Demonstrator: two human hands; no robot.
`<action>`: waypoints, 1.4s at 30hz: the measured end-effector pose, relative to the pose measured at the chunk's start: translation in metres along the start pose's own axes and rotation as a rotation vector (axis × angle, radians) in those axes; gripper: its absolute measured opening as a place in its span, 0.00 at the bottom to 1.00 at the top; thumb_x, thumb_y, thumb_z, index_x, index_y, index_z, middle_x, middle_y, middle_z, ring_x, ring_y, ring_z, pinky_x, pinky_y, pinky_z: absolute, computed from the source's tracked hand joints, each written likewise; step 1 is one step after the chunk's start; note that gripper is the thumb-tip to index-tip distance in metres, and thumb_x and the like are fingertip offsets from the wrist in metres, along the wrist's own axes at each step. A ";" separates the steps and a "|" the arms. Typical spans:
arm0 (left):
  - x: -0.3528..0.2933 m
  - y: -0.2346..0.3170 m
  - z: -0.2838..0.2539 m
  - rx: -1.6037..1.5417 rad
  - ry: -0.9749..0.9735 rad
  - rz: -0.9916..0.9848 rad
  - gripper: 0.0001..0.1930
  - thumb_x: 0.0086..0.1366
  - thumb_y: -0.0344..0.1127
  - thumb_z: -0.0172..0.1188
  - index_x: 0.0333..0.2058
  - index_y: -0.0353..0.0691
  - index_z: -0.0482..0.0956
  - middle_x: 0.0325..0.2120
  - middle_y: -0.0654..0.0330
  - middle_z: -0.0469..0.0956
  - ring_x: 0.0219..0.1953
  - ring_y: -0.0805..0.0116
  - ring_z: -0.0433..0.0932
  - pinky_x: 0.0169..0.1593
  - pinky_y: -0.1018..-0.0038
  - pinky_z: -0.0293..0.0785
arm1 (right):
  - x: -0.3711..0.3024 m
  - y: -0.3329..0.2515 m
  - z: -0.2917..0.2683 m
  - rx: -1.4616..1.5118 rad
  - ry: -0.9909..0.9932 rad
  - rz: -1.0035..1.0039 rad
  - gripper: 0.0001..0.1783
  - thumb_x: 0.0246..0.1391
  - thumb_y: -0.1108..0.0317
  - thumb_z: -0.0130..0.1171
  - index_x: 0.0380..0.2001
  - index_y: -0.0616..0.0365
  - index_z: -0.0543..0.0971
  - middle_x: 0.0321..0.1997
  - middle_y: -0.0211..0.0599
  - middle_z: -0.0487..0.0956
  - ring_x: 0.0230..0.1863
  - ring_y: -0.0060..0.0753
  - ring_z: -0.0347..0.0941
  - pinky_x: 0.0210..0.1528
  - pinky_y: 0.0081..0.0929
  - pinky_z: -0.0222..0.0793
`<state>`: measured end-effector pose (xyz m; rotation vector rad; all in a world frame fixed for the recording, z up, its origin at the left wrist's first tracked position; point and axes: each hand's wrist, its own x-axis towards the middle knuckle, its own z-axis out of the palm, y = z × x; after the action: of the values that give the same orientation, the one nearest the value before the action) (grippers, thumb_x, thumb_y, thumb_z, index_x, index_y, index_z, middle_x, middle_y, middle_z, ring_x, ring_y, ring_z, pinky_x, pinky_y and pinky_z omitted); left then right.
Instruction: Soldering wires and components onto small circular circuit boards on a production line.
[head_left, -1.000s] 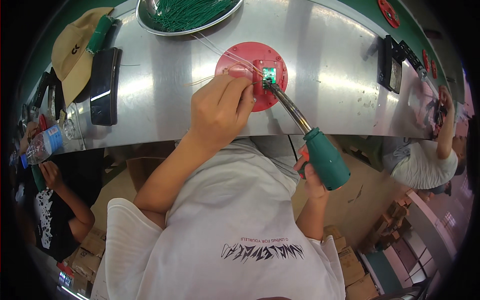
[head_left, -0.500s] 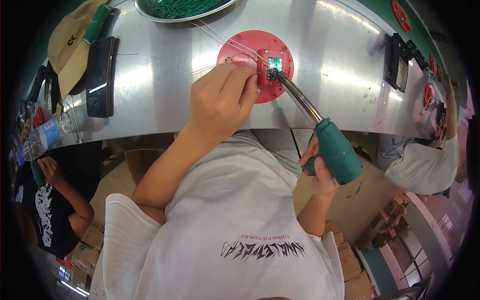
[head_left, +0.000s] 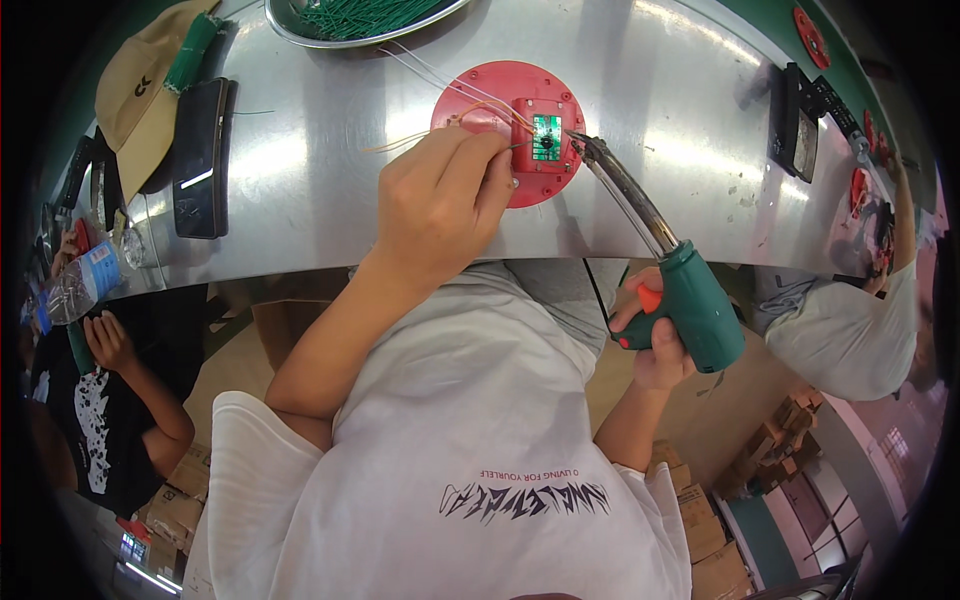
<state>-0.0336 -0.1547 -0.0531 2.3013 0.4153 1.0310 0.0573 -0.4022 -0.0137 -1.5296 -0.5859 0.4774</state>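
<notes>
A round red plastic housing (head_left: 470, 92) lies on the metal table, with a small green circuit board (head_left: 546, 125) set in its raised box. My left hand (head_left: 440, 190) is closed in a pinch at the board's left side, on a thin wire (head_left: 522, 145) whose end points at the board. White and orange wires run from the housing up and to the left. Wrapped round a green-handled soldering gun (head_left: 700, 310) with an orange trigger is my right hand (head_left: 655, 340). The gun's dark tip is just right of the board, apart from it.
A metal bowl (head_left: 375, 38) of green wires sits at the far edge. On the left are a phone (head_left: 203, 160), a tan cap (head_left: 150, 85), a green wire bundle (head_left: 193, 52) and a plastic bottle (head_left: 85, 280). A black device (head_left: 795, 125) stands at right. Other people sit on both sides.
The soldering gun has moved right and its tip has come off the board, baring more of it. My left hand has stayed nearly still.
</notes>
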 end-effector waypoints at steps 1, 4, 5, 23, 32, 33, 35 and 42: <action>0.001 0.000 0.000 0.014 0.000 0.007 0.08 0.53 0.23 0.67 0.32 0.35 0.79 0.23 0.57 0.76 0.21 0.60 0.75 0.27 0.68 0.75 | 0.000 0.000 0.000 -0.001 0.001 0.000 0.29 0.59 0.56 0.54 0.47 0.77 0.75 0.41 0.60 0.79 0.20 0.35 0.76 0.27 0.28 0.72; 0.000 0.001 -0.002 0.019 -0.008 -0.005 0.08 0.53 0.23 0.67 0.32 0.35 0.79 0.23 0.57 0.76 0.21 0.59 0.75 0.27 0.68 0.75 | -0.001 0.000 0.001 0.017 -0.006 0.011 0.28 0.59 0.56 0.55 0.47 0.77 0.75 0.41 0.60 0.79 0.20 0.35 0.76 0.26 0.27 0.71; 0.000 0.001 -0.002 0.009 -0.011 -0.023 0.08 0.53 0.23 0.67 0.32 0.35 0.79 0.23 0.57 0.76 0.21 0.59 0.75 0.28 0.67 0.75 | -0.001 0.001 0.001 0.033 -0.001 0.013 0.28 0.59 0.56 0.55 0.47 0.77 0.75 0.41 0.60 0.79 0.20 0.35 0.76 0.26 0.27 0.72; 0.004 0.007 0.002 0.019 0.038 0.138 0.12 0.47 0.19 0.67 0.33 0.30 0.81 0.28 0.55 0.77 0.28 0.57 0.75 0.30 0.66 0.73 | -0.007 0.002 0.001 0.082 0.021 0.092 0.29 0.54 0.58 0.66 0.50 0.73 0.76 0.41 0.51 0.81 0.22 0.31 0.76 0.27 0.25 0.70; 0.002 0.009 0.002 0.047 0.026 0.060 0.10 0.48 0.18 0.68 0.32 0.32 0.82 0.27 0.53 0.79 0.27 0.56 0.77 0.33 0.66 0.75 | -0.008 0.004 0.002 0.013 -0.017 0.095 0.19 0.51 0.70 0.70 0.42 0.73 0.78 0.31 0.40 0.79 0.25 0.27 0.78 0.29 0.23 0.73; 0.002 0.007 0.003 0.050 0.027 0.058 0.10 0.48 0.18 0.68 0.32 0.32 0.82 0.27 0.53 0.79 0.27 0.56 0.77 0.33 0.66 0.75 | -0.007 0.004 0.003 0.013 -0.012 0.096 0.19 0.51 0.70 0.70 0.42 0.73 0.78 0.31 0.39 0.79 0.25 0.27 0.78 0.29 0.23 0.73; 0.002 0.003 0.006 0.053 0.058 0.118 0.10 0.47 0.19 0.67 0.31 0.33 0.80 0.27 0.56 0.76 0.26 0.58 0.75 0.29 0.68 0.73 | -0.006 0.009 -0.004 0.005 -0.054 0.068 0.20 0.51 0.70 0.70 0.43 0.73 0.78 0.31 0.39 0.79 0.25 0.28 0.78 0.30 0.23 0.73; 0.004 0.002 0.008 0.049 0.066 0.116 0.10 0.47 0.19 0.67 0.30 0.33 0.80 0.27 0.57 0.77 0.26 0.58 0.75 0.28 0.68 0.73 | -0.005 0.000 0.002 0.027 -0.015 0.085 0.26 0.56 0.56 0.58 0.47 0.71 0.76 0.35 0.52 0.79 0.22 0.32 0.74 0.25 0.22 0.66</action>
<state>-0.0252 -0.1570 -0.0540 2.3634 0.3406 1.1684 0.0525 -0.4037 -0.0142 -1.5308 -0.5263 0.5600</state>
